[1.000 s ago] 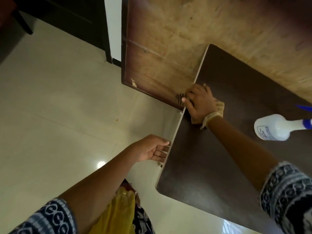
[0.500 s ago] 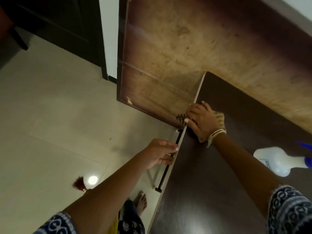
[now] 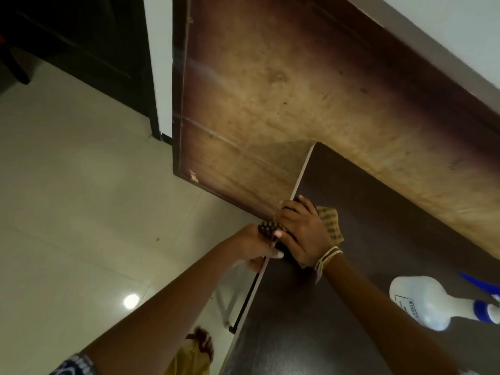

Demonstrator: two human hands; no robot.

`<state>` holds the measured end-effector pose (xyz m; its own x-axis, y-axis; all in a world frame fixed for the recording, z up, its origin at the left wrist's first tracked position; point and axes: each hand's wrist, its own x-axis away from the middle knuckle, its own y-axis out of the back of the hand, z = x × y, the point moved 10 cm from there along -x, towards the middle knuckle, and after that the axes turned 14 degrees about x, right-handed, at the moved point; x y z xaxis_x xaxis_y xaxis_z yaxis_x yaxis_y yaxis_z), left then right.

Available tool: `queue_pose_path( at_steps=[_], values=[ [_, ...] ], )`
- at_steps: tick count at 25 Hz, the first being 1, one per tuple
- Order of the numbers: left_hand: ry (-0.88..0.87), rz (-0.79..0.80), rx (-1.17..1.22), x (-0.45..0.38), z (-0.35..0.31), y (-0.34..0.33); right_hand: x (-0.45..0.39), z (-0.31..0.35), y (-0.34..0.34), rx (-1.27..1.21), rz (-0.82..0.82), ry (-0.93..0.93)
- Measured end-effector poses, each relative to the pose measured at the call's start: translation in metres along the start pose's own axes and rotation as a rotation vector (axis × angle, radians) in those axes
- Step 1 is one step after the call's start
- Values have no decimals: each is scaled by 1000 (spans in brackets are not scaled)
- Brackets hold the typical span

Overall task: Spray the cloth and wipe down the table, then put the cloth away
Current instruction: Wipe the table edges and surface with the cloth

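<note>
The dark brown table (image 3: 338,307) fills the lower right of the head view. My right hand (image 3: 303,234) presses a tan patterned cloth (image 3: 331,226) flat against the table's left edge. One corner of the cloth hangs over that edge. My left hand (image 3: 251,247) is right beside it at the edge, thumb on top and fingers underneath, touching the hanging corner. A white spray bottle (image 3: 422,301) with a blue trigger lies on its side on the table, to the right of my right forearm.
A worn wooden panel (image 3: 270,104) leans behind the table's far edge. Pale glossy floor tiles (image 3: 81,212) spread to the left, with dark furniture (image 3: 81,36) at the top left. A black bar (image 3: 244,307) runs under the table's left edge.
My left hand slid forward along the table edge until it met my right hand and the cloth. The right hand stayed on the cloth at the edge. The view tilted up.
</note>
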<state>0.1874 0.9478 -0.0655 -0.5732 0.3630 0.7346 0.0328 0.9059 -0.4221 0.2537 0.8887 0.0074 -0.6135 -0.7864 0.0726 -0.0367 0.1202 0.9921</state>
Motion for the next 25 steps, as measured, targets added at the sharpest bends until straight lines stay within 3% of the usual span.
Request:
queue_pose_path(
  at_steps=[9,12,16,19,21,25],
  values=[
    [-355,-184,-12,-19,-25,-23,-81,-165,-7,292,14,-331],
    [-393,-302,-64,-24,-21,-23,-84,-173,-8,288,13,-377],
    [-533,-445,-205,-15,-18,-23,-57,-150,-15,13,-71,-558],
    [-600,-512,-316,-12,-22,-23,-30,-105,-22,-31,-40,-370],
    [-605,-510,-331,-15,-24,-25,-35,-109,-17,-3,-18,-238],
    [-632,-543,-387,-13,-26,-24,-63,-169,-15,47,-4,-510]
  ],
)
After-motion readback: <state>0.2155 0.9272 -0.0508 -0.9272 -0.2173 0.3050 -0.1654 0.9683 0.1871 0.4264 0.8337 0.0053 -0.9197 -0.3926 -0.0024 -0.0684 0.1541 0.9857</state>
